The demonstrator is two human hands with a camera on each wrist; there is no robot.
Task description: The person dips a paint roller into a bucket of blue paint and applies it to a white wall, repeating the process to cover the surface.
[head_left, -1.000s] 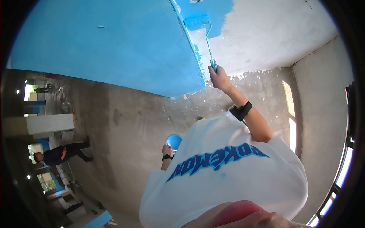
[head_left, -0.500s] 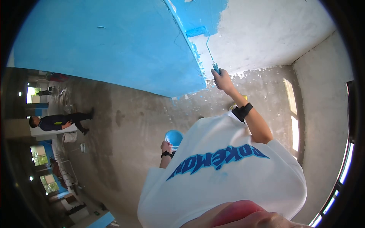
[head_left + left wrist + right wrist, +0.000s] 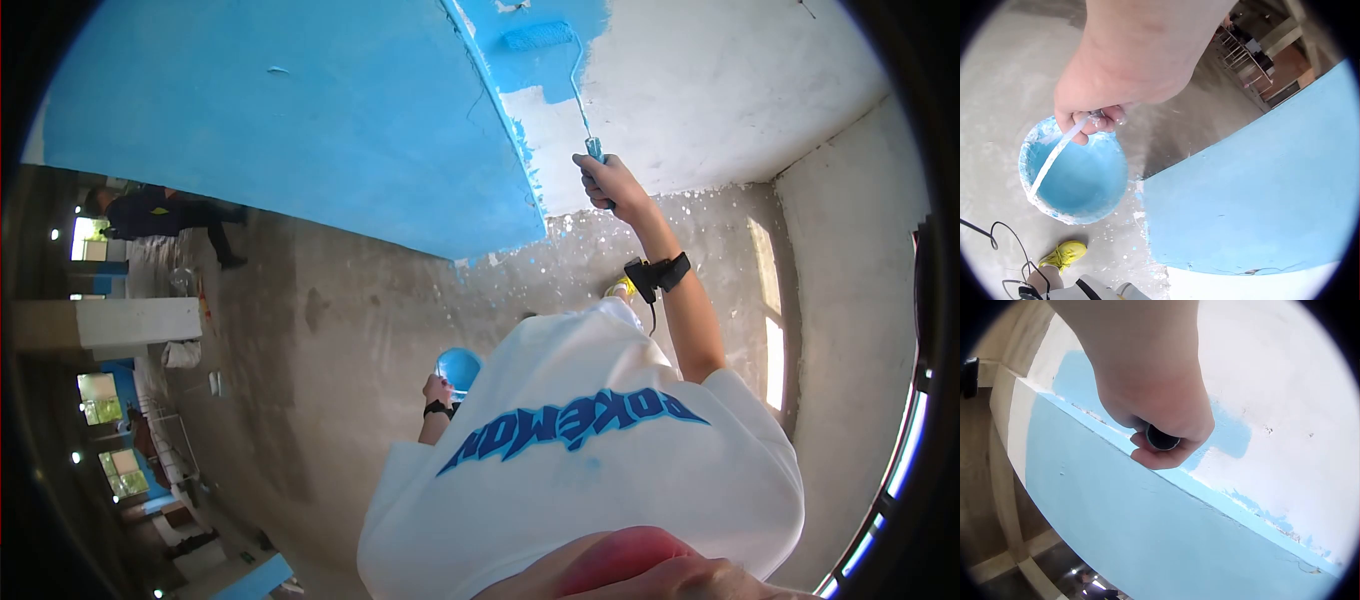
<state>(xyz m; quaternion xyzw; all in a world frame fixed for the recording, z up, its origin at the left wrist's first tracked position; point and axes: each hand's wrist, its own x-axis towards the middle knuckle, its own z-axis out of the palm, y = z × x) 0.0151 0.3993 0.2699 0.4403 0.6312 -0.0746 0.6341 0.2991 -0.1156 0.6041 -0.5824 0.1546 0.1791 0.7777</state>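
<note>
My right hand [image 3: 615, 185] grips the handle of a paint roller [image 3: 540, 37], whose blue sleeve lies over the blue patch of the wall [image 3: 690, 90]. In the right wrist view my fingers curl round the handle's butt end [image 3: 1163, 439], and the hand hides the roller head. Lower down, my left hand [image 3: 437, 388] holds a bucket [image 3: 460, 368] by its handle. Seen from the left wrist, the white bucket handle [image 3: 1054, 156] passes under my curled fingers [image 3: 1094, 125]. Light blue paint [image 3: 1079, 178] is inside the bucket, and its rim is smeared with paint.
A blue-painted wall face [image 3: 280, 130] meets the partly white wall along a raised edge [image 3: 485, 90]. Paint specks dot the concrete floor [image 3: 340, 310]. A person in dark clothes [image 3: 165, 215] is at the far left. A yellow shoe [image 3: 1065, 255] shows below the bucket.
My right hand first brought the roller a little down the view, then up and right onto the blue patch. The bucket stays nearly in place. The person in the background has moved up the view.
</note>
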